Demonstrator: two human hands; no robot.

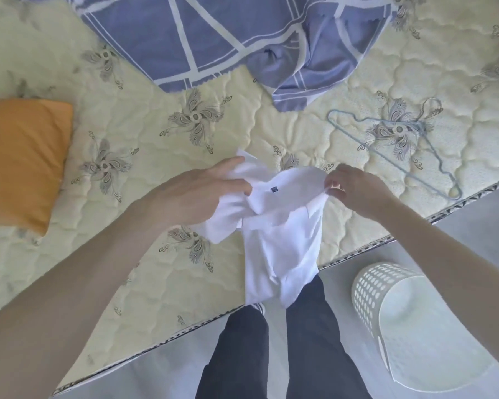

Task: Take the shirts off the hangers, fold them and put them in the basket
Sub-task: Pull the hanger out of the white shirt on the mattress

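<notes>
A white shirt (280, 243) with a small dark label at its collar hangs over the mattress edge in front of me. My left hand (196, 194) grips its left shoulder and bunched sleeve. My right hand (355, 187) pinches the right side of the collar. A bare light-blue wire hanger (386, 136) lies flat on the mattress to the right. The white perforated basket (372, 286) stands on the floor at the lower right, and nothing shows inside it.
A cream quilted mattress (144, 180) fills most of the view. A crumpled blue-and-white sheet (213, 38) lies at the far side and an orange pillow (20, 159) at the left. My dark-trousered legs stand on the grey floor below the shirt.
</notes>
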